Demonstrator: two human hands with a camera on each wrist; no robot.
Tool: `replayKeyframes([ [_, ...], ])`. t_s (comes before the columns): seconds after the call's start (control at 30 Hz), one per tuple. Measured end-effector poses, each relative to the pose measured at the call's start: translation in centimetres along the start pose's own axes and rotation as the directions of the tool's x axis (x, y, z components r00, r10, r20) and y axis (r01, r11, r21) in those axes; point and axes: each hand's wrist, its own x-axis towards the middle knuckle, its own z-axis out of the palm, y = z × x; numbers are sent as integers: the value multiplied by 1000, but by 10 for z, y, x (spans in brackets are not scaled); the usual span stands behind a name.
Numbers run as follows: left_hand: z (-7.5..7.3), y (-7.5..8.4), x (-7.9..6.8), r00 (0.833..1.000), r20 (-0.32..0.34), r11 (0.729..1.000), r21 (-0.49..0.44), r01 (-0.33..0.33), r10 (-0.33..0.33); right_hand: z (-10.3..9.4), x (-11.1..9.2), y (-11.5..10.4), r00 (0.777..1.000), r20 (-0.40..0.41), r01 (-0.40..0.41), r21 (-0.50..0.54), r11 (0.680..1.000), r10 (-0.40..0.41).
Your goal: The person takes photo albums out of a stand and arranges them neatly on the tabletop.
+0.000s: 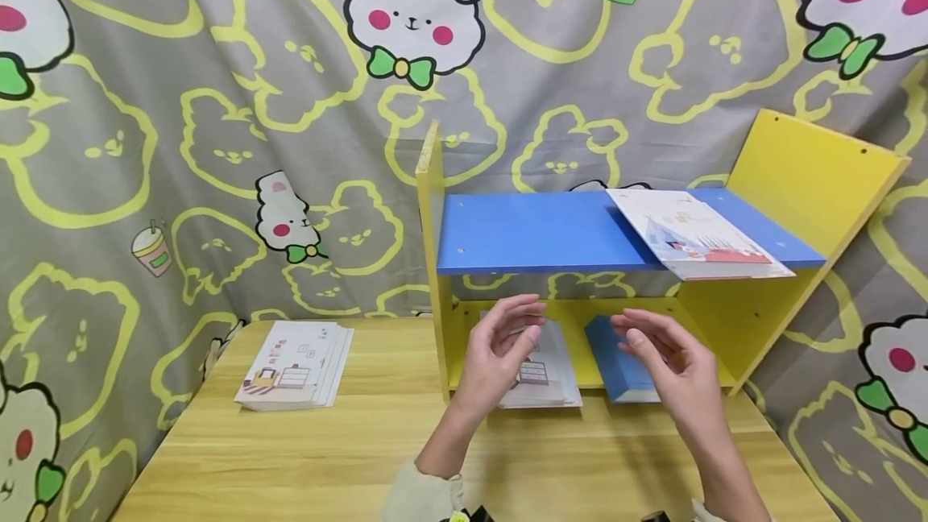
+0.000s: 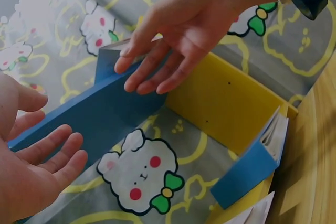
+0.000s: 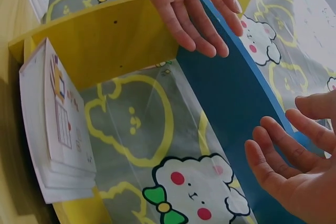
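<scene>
My left hand (image 1: 493, 353) hovers in front of the lower compartment of a yellow and blue shelf (image 1: 536, 232), fingers loosely bent and holding nothing. Partly hidden behind it is a stack of pale illustrated books (image 1: 554, 377) on the shelf's yellow bottom board. Nothing is in my right hand (image 1: 681, 369) either; it faces the left one, palm inward. It overlaps a blue book (image 1: 616, 361) that sits in the same compartment. In both wrist views the fingers of the two hands are spread apart, in front of the blue board (image 3: 220, 87).
Another pale illustrated book (image 1: 696, 240) lies on the blue upper board, jutting past its front edge. To the left, a stack of similar books (image 1: 293, 365) lies on the wooden table (image 1: 348, 457). A patterned grey curtain (image 1: 290, 143) hangs behind the shelf.
</scene>
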Motion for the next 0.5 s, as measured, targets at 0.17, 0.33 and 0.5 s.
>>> replayKeyframes([
  [0.17,5,1,7,1000,9,1000,-3,10,-10,-8,0,0,999,-21,43,42,998,-42],
  [0.33,16,-2,12,1000,28,1000,-15,1,0,-17,-1,1,998,-50,46,72,996,-43],
  [0.5,29,-5,15,999,46,999,-38,9,-7,-29,-6,3,997,-83,9,46,999,-5],
])
